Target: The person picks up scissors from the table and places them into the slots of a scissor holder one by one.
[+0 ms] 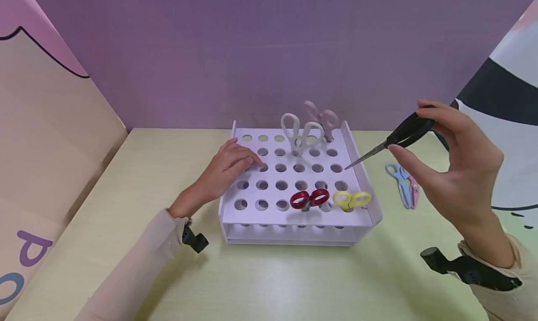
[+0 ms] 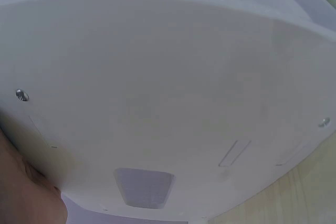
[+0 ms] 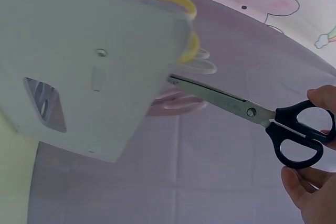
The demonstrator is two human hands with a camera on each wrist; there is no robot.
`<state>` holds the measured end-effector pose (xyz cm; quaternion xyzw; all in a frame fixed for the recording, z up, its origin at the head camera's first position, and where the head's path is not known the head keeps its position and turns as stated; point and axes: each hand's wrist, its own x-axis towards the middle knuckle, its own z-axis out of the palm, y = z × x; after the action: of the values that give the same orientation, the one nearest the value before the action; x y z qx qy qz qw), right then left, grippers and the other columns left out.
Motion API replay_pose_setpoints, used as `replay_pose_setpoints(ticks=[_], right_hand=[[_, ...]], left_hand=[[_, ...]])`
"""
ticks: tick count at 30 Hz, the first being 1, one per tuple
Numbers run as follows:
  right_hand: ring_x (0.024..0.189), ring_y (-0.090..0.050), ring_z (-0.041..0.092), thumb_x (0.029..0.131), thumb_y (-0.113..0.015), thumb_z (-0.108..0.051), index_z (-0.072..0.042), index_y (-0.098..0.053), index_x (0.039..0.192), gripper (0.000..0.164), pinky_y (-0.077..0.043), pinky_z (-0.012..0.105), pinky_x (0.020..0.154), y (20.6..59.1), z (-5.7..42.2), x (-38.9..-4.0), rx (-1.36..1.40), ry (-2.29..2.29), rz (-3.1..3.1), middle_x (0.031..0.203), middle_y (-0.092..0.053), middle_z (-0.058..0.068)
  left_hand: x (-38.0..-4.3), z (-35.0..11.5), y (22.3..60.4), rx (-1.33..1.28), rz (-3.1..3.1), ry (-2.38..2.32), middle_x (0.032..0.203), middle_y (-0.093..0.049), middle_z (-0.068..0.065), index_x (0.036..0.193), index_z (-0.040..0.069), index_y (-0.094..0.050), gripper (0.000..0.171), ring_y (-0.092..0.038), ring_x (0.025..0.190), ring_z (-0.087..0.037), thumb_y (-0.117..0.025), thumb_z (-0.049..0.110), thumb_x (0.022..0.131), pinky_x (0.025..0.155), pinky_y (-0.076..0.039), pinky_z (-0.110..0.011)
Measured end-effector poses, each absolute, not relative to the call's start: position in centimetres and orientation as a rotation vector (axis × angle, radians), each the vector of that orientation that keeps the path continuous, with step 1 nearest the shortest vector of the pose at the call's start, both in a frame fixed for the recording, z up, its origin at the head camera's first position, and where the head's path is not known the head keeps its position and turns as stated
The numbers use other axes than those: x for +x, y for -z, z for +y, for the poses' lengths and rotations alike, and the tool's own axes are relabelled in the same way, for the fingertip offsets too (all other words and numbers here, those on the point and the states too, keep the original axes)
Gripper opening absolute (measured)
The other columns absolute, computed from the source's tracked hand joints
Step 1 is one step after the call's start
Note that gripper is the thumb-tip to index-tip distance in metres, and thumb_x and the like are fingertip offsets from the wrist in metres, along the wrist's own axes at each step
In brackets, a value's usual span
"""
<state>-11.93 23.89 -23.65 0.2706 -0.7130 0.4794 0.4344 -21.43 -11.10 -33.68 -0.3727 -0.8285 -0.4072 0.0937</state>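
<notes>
The right hand is pinching black-handled scissors by the handles, their blade tip hanging near the right edge of the white holed rack. The left hand is resting, fingers loose, over the left edge. Yellow-handled scissors are standing at the near right corner; I'm seeing a gap between the rack and blue scissors.
</notes>
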Motion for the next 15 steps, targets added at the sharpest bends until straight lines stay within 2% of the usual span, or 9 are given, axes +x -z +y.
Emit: replay_pose_setpoints(ticks=[3,5,8,10,12,15], right_hand=[[0.113,-0.062,0.020,0.079,-0.084,-0.017,0.019,-0.060,0.115,0.056,-0.048,0.029,0.103,24.2,24.0,-12.6,0.684,-1.139,-1.841,0.121,-0.065,0.022],[0.114,-0.062,0.015,0.082,-0.082,-0.026,0.016,-0.061,0.117,0.058,-0.047,0.026,0.103,24.6,24.3,-13.2,0.677,-1.068,-1.910,0.124,-0.065,0.021],[0.117,-0.060,0.011,0.082,-0.081,-0.031,0.010,-0.063,0.121,0.059,-0.046,0.022,0.102,25.1,24.9,-14.3,0.670,-0.977,-1.989,0.127,-0.065,0.018],[0.118,-0.059,0.013,0.080,-0.083,-0.026,0.007,-0.064,0.123,0.057,-0.047,0.021,0.100,25.4,25.2,-15.1,0.682,-0.941,-2.021,0.127,-0.065,0.016],[0.119,-0.059,0.013,0.076,-0.086,-0.015,0.003,-0.065,0.124,0.056,-0.047,0.020,0.100,25.7,25.5,-15.8,0.689,-0.909,-2.058,0.128,-0.065,0.014],[0.118,-0.057,0.008,0.069,-0.087,-0.002,-0.002,-0.065,0.127,0.062,-0.045,0.017,0.099,26.1,25.6,-16.3,0.687,-0.855,-2.124,0.130,-0.064,0.010]], left_hand=[[-21.4,-11.1,33.7,-1.107,-2.456,1.213,0.103,-0.073,-0.003,0.100,0.005,-0.074,0.026,-0.060,0.112,-0.020,-0.048,0.010,0.101,0.122,-0.010,-0.039],[-21.4,-11.1,33.7,-1.108,-2.455,1.214,0.104,-0.073,-0.003,0.100,0.006,-0.074,0.025,-0.060,0.112,-0.020,-0.049,0.009,0.101,0.122,-0.009,-0.039],[-21.4,-11.1,33.7,-1.108,-2.451,1.220,0.103,-0.073,-0.002,0.100,0.006,-0.074,0.025,-0.060,0.112,-0.020,-0.049,0.009,0.101,0.122,-0.010,-0.039],[-21.4,-11.1,33.7,-1.103,-2.450,1.230,0.103,-0.074,-0.002,0.100,0.007,-0.074,0.025,-0.060,0.111,-0.019,-0.049,0.009,0.100,0.122,-0.010,-0.039],[-21.4,-11.1,33.7,-1.095,-2.452,1.242,0.102,-0.074,-0.001,0.100,0.007,-0.074,0.025,-0.060,0.111,-0.019,-0.049,0.010,0.100,0.122,-0.010,-0.039],[-21.4,-11.1,33.8,-1.087,-2.454,1.254,0.101,-0.074,0.000,0.100,0.008,-0.074,0.025,-0.060,0.110,-0.018,-0.049,0.010,0.100,0.122,-0.010,-0.039]])
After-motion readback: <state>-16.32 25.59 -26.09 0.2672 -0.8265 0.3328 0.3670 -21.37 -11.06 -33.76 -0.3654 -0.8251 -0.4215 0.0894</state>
